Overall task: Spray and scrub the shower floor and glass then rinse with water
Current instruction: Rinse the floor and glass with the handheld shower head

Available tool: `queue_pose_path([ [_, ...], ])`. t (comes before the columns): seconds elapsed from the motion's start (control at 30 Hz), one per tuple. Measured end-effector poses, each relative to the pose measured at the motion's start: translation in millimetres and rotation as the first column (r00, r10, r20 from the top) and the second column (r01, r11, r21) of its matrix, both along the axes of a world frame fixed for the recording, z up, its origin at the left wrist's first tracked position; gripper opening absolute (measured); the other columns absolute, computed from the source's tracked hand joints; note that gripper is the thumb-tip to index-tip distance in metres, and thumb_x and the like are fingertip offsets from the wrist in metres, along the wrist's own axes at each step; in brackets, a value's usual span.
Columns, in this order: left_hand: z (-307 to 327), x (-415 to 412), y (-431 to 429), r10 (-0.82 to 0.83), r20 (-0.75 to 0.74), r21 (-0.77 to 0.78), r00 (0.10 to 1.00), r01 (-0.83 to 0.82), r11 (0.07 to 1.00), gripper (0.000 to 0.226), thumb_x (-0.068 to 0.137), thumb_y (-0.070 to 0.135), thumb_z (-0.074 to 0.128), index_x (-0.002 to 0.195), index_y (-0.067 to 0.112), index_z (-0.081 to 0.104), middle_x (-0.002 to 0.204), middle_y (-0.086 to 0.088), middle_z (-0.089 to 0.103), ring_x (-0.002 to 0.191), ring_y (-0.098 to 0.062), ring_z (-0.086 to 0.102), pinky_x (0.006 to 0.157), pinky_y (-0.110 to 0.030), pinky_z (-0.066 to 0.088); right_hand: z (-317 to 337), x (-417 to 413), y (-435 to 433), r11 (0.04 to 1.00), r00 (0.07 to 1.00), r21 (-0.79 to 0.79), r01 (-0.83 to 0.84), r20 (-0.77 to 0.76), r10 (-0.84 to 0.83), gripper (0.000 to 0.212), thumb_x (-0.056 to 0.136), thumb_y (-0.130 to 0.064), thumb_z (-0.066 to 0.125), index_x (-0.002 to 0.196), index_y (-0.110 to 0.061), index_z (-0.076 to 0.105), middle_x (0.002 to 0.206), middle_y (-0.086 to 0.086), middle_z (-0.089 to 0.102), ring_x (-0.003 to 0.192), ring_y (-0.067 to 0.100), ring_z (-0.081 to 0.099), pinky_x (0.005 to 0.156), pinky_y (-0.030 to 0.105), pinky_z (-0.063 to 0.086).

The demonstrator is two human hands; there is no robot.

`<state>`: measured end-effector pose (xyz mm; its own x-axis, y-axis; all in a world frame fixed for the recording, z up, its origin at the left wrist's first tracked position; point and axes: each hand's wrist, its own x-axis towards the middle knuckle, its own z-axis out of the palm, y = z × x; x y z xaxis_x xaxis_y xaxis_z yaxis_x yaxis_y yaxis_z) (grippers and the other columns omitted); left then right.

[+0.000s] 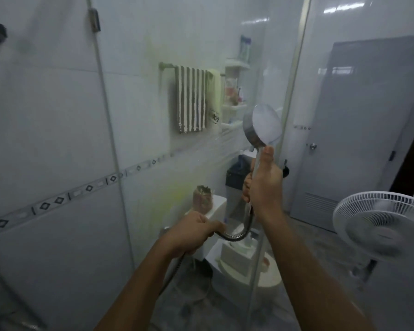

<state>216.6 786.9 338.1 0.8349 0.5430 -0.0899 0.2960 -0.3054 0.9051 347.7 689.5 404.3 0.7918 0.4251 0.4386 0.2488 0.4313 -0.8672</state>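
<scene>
Fingers [247, 187] of right hand [264, 185] curled round shower head [264, 124] handle.
Below, left hand [194, 231] fingers wrapped round hose [237, 235]; head raised, facing the glass [58, 115].

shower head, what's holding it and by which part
The right hand grips the shower head by its handle, just below the round face. The left hand holds its metal hose further down.
</scene>
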Motion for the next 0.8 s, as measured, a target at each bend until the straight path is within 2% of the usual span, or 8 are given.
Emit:
queue_pose_path([
  [0.27, -21.3, 8.1, -59.2, 0.005, -0.058, -0.046, 0.998, -0.007, 0.999, 0.043, 0.089, 0.033, 0.073, 0.057, 0.016, 0.050, 0.044, 0.002, 0.033, 0.034, -0.011, 0.024, 0.039, -0.018, 0.020, -25.5, 19.7, -39.6, 0.985, 0.999, -0.169, -0.046, -0.036, 0.041, 0.054, 0.099, -0.062, 0.032, 0.070, -0.017, 0.037, 0.052, 0.003, 0.029, 0.034, 0.012, 0.031, 0.036, 0.022, 0.030],
  [0.43, -23.4, 14.5, -87.9, -0.046, -0.079, -0.020, 0.996, 0.045, 0.999, 0.041, 0.090, 0.036, 0.072, 0.069, 0.007, 0.055, 0.046, 0.000, 0.033, 0.034, -0.012, 0.024, 0.038, -0.019, 0.020, -20.9, 26.1, -54.3, 0.940, 0.993, -0.326, -0.095, 0.034, 0.112, 0.056, 0.098, -0.065, 0.032, 0.071, -0.016, 0.038, 0.045, -0.006, 0.033, 0.035, 0.010, 0.034, 0.037, 0.022, 0.034],
  [0.5, -15.0, 17.3, -88.3, -0.006, -0.039, -0.011, 0.999, 0.006, 1.000, 0.045, 0.091, 0.038, 0.072, 0.060, 0.013, 0.050, 0.047, -0.001, 0.034, 0.035, -0.013, 0.025, 0.039, -0.020, 0.021, -7.8, 26.6, -57.5, 0.959, 0.992, -0.272, -0.080, 0.068, 0.102, 0.056, 0.098, -0.064, 0.032, 0.073, -0.014, 0.040, 0.046, -0.003, 0.033, 0.036, 0.012, 0.034, 0.036, 0.022, 0.033],
  [0.63, 23.8, 21.1, -73.9, 0.104, 0.072, 0.019, 0.992, -0.105, 0.994, 0.051, 0.096, 0.040, 0.064, 0.054, 0.020, 0.045, 0.045, 0.000, 0.032, 0.036, -0.014, 0.023, 0.039, -0.020, 0.019, 33.6, 25.5, -53.4, 0.998, 0.995, -0.051, -0.027, 0.100, 0.032, 0.054, 0.100, -0.060, 0.031, 0.068, -0.017, 0.036, 0.049, 0.001, 0.033, 0.036, 0.014, 0.034, 0.036, 0.025, 0.032],
  [0.73, 58.5, 25.4, -57.8, 0.172, 0.183, 0.061, 0.968, -0.186, 0.981, 0.050, 0.098, 0.037, 0.063, 0.054, 0.019, 0.045, 0.044, 0.000, 0.032, 0.035, -0.014, 0.024, 0.038, -0.018, 0.019, 66.6, 23.2, -40.0, 0.995, 0.981, 0.084, 0.056, 0.183, -0.071, 0.059, 0.098, -0.065, 0.029, 0.066, -0.017, 0.042, 0.052, 0.006, 0.037, 0.044, 0.022, 0.040, 0.043, 0.035, 0.038],
  [0.8, 81.1, 28.5, -46.5, 0.218, 0.267, 0.043, 0.939, -0.237, 0.970, 0.048, 0.097, 0.036, 0.064, 0.058, 0.016, 0.045, 0.045, -0.001, 0.031, 0.035, -0.013, 0.023, 0.038, -0.017, 0.020, 88.9, 20.0, -28.3, 0.982, 0.965, 0.175, 0.071, 0.237, -0.112, 0.068, 0.096, -0.068, 0.028, 0.072, -0.010, 0.051, 0.056, 0.011, 0.044, 0.047, 0.031, 0.045, 0.045, 0.041, 0.043],
])
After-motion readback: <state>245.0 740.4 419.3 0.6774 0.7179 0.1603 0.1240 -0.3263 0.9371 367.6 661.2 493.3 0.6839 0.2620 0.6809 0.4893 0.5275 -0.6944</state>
